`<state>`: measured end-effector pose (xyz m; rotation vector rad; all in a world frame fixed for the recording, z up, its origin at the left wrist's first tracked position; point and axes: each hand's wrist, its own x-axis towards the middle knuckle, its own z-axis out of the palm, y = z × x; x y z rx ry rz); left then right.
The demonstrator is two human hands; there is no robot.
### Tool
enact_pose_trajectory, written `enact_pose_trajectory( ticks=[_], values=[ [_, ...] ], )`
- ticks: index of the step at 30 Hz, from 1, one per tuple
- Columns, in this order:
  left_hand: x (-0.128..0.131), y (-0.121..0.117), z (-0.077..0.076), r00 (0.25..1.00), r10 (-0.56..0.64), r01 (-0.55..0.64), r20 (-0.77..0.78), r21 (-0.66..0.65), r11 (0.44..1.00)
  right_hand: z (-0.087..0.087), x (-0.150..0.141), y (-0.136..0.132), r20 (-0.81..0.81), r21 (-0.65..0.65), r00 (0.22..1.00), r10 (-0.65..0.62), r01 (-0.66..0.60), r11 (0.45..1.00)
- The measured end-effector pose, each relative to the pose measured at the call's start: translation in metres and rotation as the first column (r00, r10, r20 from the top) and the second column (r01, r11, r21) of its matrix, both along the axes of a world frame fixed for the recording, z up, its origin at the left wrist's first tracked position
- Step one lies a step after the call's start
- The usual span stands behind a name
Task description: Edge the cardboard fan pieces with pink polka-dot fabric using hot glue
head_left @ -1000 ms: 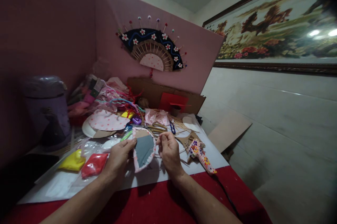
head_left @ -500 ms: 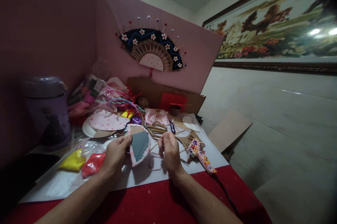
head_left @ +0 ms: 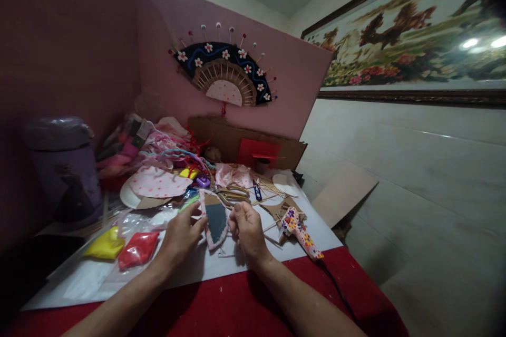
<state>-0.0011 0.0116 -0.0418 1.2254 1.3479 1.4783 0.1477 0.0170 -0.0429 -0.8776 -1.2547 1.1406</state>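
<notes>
A cardboard piece [head_left: 216, 221] with a grey middle and a pink dotted cloth edge stands tilted between my two hands. My right hand [head_left: 248, 229] is closed in a pinch at its right edge. My left hand [head_left: 184, 234] is at its left edge with thumb and fingers apart; the thumb tip seems to touch the cloth. Just behind the piece lie gold-handled scissors [head_left: 234, 193]. A flower-patterned glue gun [head_left: 301, 232] rests to the right of my right hand, its cord running off the front edge.
Yellow [head_left: 105, 243] and red [head_left: 138, 249] clay packets lie at left, before a round dotted cloth piece [head_left: 158, 183]. Thin sticks and a blue cutter [head_left: 256, 190] lie behind my hands. A purple bin [head_left: 65, 173] stands far left. A decorated fan [head_left: 225, 73] hangs on the pink board.
The cardboard piece has moved right and turned more upright, its right edge now at my right fingers. My left hand has loosened from its pinch, its fingers spreading. The view has shifted slightly.
</notes>
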Motion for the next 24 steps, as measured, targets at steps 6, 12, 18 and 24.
enact_pose_trajectory(
  ticks=[6, 12, 18, 24],
  values=[
    [0.005, -0.013, 0.003, 0.82, 0.157, 0.136, -0.551, 0.453, 0.881, 0.005, -0.001, 0.0, -0.141, -0.062, 0.982, 0.128, -0.137, 0.989],
    [0.013, -0.024, 0.01, 0.857, 0.09, 0.249, -0.508, 0.559, 0.791, 0.007, 0.002, -0.003, -0.273, -0.266, 0.905, 0.325, -0.396, 0.879],
    [0.014, -0.031, 0.012, 0.899, -0.016, 0.291, -0.437, 0.571, 0.767, 0.012, 0.002, -0.009, -0.332, -0.227, 0.803, 0.495, -0.577, 0.785],
    [0.013, -0.034, 0.013, 0.891, 0.01, 0.287, -0.454, 0.581, 0.762, 0.014, 0.0, -0.013, -0.348, -0.275, 0.802, 0.485, -0.582, 0.765]
  ],
)
